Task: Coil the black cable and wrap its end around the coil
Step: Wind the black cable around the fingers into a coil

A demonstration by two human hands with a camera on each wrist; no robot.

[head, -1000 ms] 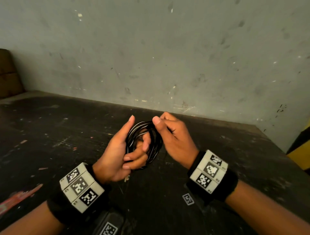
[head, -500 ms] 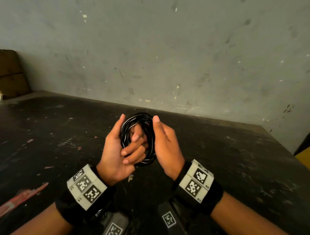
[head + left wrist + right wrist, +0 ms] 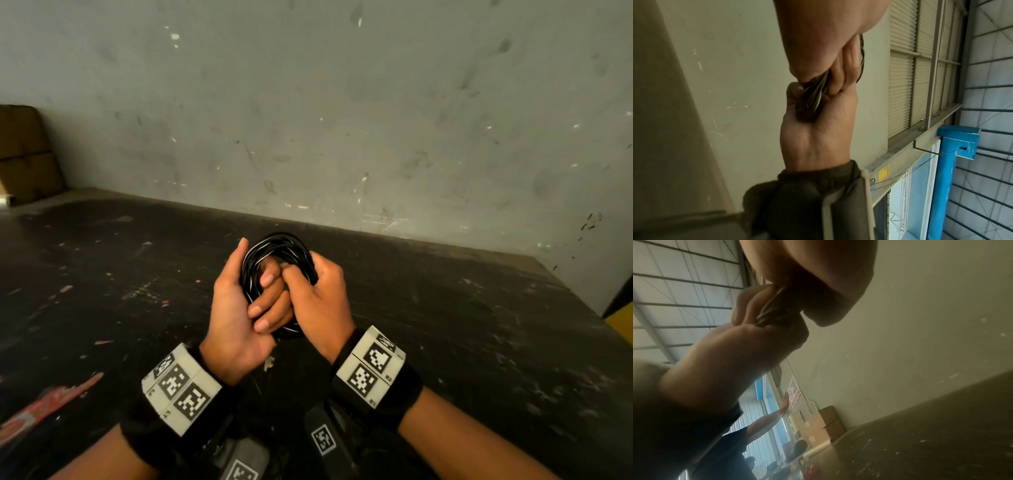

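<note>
The black cable [image 3: 274, 250] with thin white stripes is wound into a small coil, held upright above the dark table between both hands. My left hand [image 3: 250, 301] grips the coil's left side, its fingers curled through the middle and its thumb pointing up along the outside. My right hand [image 3: 315, 291] curls over the coil's right side, knuckles up. In the left wrist view the bundled strands [image 3: 809, 104] lie across the palm under curled fingers. The right wrist view shows the strands [image 3: 772, 313] pinched between fingers and thumb. The cable's end is hidden.
A scuffed black table [image 3: 445, 325] runs to a grey wall [image 3: 342, 120]. Cardboard boxes [image 3: 24, 154] stand at the far left corner. A red smear [image 3: 44, 407] marks the table's near left. A yellow object [image 3: 621, 318] shows past the right edge.
My right hand has closed its fingers over the coil's right side; earlier its thumb stood straight beside the coil. Both hands have stayed close together in mid-air.
</note>
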